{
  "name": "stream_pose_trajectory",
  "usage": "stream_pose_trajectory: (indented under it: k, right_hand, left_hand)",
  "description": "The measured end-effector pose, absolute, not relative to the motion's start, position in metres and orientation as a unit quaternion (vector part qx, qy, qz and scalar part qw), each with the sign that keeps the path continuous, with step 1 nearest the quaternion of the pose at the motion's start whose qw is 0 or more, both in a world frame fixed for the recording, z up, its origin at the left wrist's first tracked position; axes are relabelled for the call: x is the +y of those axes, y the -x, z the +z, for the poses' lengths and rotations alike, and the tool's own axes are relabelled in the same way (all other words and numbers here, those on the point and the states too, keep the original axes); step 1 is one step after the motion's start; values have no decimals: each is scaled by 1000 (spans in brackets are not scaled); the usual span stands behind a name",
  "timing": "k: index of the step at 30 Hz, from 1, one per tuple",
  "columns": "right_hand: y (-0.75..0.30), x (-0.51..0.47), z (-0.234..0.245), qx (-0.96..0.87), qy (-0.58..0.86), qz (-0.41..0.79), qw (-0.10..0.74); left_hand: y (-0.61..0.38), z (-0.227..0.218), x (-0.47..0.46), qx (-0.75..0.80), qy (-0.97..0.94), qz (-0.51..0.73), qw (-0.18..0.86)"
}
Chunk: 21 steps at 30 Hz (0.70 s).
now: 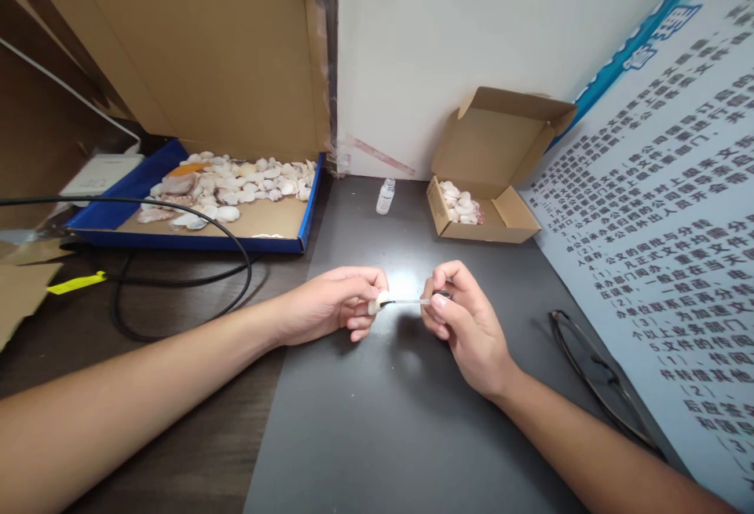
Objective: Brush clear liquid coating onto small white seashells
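My left hand [335, 302] is closed in a pinch on a small white shell [382, 301] above the dark grey mat [400, 420]. My right hand [463, 313] is closed on the black cap of a thin brush [406, 302], and the brush tip touches the shell. A small clear bottle [385, 195] stands uncapped on the mat beyond my hands, near the wall.
A blue tray [118, 215] lined with cardboard holds several pale shells at the back left. A small open cardboard box [518, 219] with a few shells sits at the back right. A black cable [177, 278] loops on the left. Glasses [594, 376] lie beside a printed board [677, 262].
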State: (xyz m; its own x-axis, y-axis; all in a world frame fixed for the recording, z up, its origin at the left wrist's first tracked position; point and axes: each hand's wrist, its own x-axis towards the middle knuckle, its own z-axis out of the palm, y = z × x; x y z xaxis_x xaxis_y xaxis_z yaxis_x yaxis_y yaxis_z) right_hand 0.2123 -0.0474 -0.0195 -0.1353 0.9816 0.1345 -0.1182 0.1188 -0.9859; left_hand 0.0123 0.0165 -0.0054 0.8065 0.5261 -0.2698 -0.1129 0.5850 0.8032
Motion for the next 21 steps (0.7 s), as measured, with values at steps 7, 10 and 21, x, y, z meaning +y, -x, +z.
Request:
stream_pose_trajectory:
  k: [7,10,21]
  right_hand:
    - [-212,-47,-21,-546,431,511,506]
    - [-211,-46,-21,-527,397,531,531]
    - [-211,-47,-22,-528,403,529,528]
  left_hand:
    - [-12,-6,17,253,-426,182,849]
    - [-12,-6,17,257,-424,181,849]
    - [-12,-4,16,263,-424,181,848]
